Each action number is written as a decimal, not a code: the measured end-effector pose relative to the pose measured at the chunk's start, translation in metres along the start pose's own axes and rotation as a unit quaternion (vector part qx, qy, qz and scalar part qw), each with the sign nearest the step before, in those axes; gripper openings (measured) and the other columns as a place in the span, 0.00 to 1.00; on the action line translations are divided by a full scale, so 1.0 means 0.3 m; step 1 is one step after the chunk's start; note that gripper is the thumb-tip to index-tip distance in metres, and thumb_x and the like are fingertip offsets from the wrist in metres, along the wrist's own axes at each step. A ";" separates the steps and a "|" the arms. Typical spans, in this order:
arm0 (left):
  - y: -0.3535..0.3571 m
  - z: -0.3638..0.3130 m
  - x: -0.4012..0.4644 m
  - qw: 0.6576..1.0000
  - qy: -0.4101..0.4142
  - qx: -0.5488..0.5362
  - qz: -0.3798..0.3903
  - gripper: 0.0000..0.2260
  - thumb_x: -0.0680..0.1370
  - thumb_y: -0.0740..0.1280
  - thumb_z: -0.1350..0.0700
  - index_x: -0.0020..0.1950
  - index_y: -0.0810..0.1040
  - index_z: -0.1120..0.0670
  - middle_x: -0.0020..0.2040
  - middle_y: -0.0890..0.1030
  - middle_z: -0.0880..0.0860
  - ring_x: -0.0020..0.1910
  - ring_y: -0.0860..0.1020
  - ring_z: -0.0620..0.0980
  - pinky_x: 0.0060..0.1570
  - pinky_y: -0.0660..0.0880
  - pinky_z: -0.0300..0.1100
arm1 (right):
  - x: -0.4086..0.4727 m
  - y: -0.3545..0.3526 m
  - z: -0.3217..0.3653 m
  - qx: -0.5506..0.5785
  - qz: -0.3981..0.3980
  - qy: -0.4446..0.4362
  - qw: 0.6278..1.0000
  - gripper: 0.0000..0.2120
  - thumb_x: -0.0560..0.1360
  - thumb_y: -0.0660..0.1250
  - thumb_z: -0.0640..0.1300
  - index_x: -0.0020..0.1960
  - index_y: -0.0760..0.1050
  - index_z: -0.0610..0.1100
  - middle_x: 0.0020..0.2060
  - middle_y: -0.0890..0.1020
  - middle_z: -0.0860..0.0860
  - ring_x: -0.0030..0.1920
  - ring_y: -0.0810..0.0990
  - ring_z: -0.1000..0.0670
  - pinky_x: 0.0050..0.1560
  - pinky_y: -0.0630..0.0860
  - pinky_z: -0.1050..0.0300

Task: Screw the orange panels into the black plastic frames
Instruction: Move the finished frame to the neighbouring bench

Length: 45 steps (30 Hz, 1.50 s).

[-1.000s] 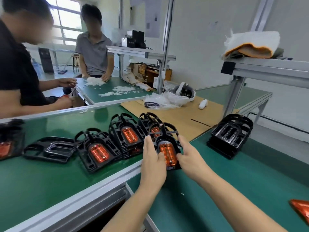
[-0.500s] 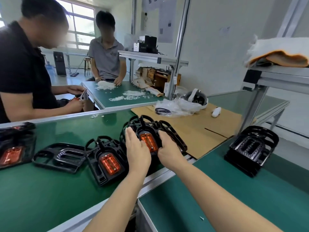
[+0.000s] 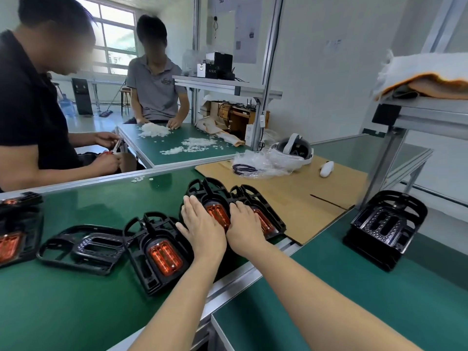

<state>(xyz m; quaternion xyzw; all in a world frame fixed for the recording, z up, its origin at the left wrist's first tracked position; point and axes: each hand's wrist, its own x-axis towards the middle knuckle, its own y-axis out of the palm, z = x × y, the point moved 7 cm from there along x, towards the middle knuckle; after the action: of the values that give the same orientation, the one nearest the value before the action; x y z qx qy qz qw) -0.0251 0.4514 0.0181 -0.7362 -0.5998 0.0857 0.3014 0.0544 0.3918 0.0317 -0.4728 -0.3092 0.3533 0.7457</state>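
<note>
Black plastic frame (image 3: 202, 191) with orange panel (image 3: 217, 216) sat on green bench (image 3: 76, 312); left hand (image 3: 201, 228) lay flat, fingers straight, right hand (image 3: 244, 228) rested beside, grip unclear. Best practice, likely: square stack before release.

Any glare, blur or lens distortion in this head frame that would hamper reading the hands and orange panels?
Head view: daylight from the window blows out; the green table shows soft sheen; wide-angle bends the shelf posts; faces are blurred; both hands, left hand and right hand, and the orange panel read sharp.
</note>
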 end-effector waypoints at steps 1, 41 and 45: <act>0.002 0.003 0.000 1.000 -0.001 0.014 0.003 0.28 0.80 0.53 0.65 0.78 0.43 0.58 0.79 0.42 0.53 0.77 0.43 0.51 0.73 0.39 0.55 | -0.001 0.008 -0.004 -0.017 0.002 0.000 1.000 0.24 0.80 0.55 0.39 0.75 0.56 0.40 0.76 0.57 0.45 0.77 0.52 0.45 0.76 0.49 0.44; -0.023 -0.033 -0.077 0.986 0.161 0.039 -0.024 0.19 0.79 0.60 0.66 0.70 0.69 0.60 0.76 0.59 0.54 0.75 0.49 0.57 0.74 0.52 0.50 | -0.094 -0.034 -0.049 0.053 -0.057 -0.062 0.995 0.24 0.79 0.58 0.34 0.74 0.64 0.43 0.73 0.66 0.50 0.72 0.62 0.46 0.70 0.59 0.52; -0.098 -0.025 -0.054 0.987 0.153 0.021 -0.052 0.19 0.78 0.58 0.70 0.69 0.70 0.63 0.77 0.58 0.54 0.75 0.52 0.56 0.72 0.57 0.47 | -0.098 -0.054 0.026 0.089 -0.073 -0.086 0.990 0.21 0.75 0.57 0.29 0.66 0.72 0.40 0.65 0.74 0.48 0.64 0.70 0.44 0.64 0.69 0.51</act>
<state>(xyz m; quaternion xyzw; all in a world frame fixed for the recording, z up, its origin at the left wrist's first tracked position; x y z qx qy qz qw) -0.0502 0.4366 0.0365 -0.7023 -0.5821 -0.0313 0.4087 0.0355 0.3665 0.0455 -0.3490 -0.3727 0.3635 0.7792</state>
